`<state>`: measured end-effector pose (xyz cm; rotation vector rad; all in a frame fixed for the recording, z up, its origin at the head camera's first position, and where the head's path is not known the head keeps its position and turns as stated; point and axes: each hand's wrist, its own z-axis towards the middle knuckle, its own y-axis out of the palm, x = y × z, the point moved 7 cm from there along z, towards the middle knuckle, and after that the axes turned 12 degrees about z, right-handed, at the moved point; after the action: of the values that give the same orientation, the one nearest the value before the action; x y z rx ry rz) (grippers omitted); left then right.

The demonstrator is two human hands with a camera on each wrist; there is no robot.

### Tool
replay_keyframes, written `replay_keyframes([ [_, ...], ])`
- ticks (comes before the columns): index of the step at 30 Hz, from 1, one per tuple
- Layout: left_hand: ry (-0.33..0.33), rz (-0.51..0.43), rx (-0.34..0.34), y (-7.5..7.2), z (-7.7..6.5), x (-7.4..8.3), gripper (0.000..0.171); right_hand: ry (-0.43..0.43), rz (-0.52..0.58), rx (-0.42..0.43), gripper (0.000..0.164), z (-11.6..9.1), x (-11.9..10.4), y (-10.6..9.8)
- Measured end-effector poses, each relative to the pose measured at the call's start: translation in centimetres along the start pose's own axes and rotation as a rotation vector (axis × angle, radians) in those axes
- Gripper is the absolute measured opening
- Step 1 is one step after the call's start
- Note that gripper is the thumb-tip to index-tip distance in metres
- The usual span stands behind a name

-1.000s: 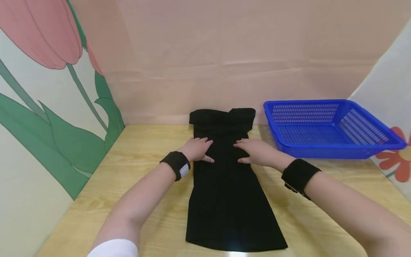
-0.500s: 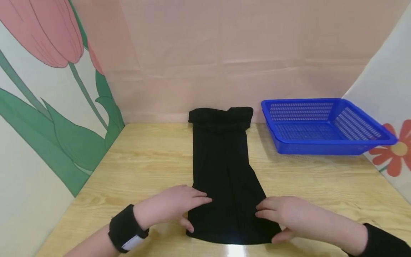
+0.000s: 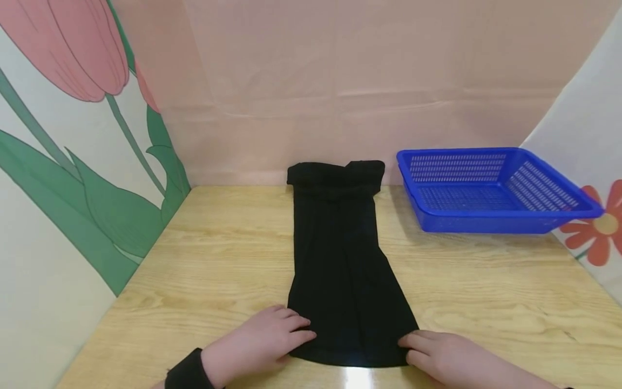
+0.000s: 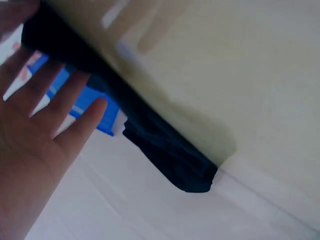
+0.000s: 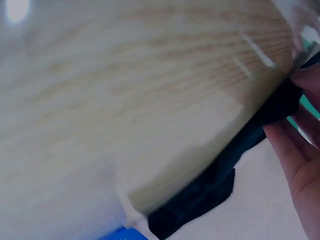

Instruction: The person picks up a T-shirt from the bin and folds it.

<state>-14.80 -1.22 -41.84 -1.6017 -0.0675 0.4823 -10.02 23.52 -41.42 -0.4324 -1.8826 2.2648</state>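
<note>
A black garment (image 3: 335, 259) lies lengthwise on the wooden table, narrow in the middle and flaring toward its near hem. Its far end is a thicker, bunched band by the back wall. My left hand (image 3: 272, 337) is at the near left corner, fingers resting over the cloth; in the left wrist view those fingers (image 4: 75, 95) look straight and spread, with the thumb at the cloth's edge. At the near right corner my right hand (image 3: 444, 354) pinches the hem, thumb on one side and fingers on the other in the right wrist view.
A blue plastic basket (image 3: 486, 221) with slotted walls stands at the back right of the table (image 3: 228, 254). A pink sheet (image 3: 262, 81) covers the back wall. Flower-printed panels (image 3: 116, 205) border the sides.
Both hands have slid down the garment from its middle to the corners of the near hem. The right thumb and fingers have come together on the cloth there.
</note>
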Motion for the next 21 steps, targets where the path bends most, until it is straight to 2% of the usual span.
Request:
replay_keyframes([
  [3,-0.017,0.05,0.042,-0.2,0.0,0.5,0.042,0.064,0.035,-0.038,0.02,-0.1,0.0,0.2],
  [6,-0.002,0.104,0.112,-0.6,-0.3,1.2,0.033,0.109,0.072,-0.057,0.031,0.0,-0.1,0.2],
  [9,0.015,0.137,0.154,-0.8,-0.6,1.9,0.024,0.041,-0.008,0.03,0.015,0.2,-0.8,-0.1],
  [11,0.017,0.12,0.136,-0.8,-0.8,2.1,0.022,0.012,-0.059,0.064,0.027,0.4,-1.0,-0.1],
  [14,0.013,0.096,0.125,-0.8,-0.8,2.4,0.021,-0.015,-0.111,0.089,0.057,0.6,-1.2,-0.1],
  [15,0.011,0.086,0.118,-0.8,-0.8,2.4,0.022,-0.017,-0.115,0.087,0.059,0.7,-1.2,-0.1],
  [16,0.008,0.078,0.111,-0.7,-0.8,2.4,0.022,-0.016,-0.114,0.079,0.056,0.7,-1.1,0.0],
  [20,0.01,0.084,0.094,-0.8,-0.7,2.6,0.022,-0.005,-0.063,0.031,0.023,0.6,-0.8,0.0],
  [21,0.013,0.088,0.096,-0.8,-0.7,2.6,0.021,-0.005,-0.056,0.018,0.024,0.6,-0.8,0.0],
])
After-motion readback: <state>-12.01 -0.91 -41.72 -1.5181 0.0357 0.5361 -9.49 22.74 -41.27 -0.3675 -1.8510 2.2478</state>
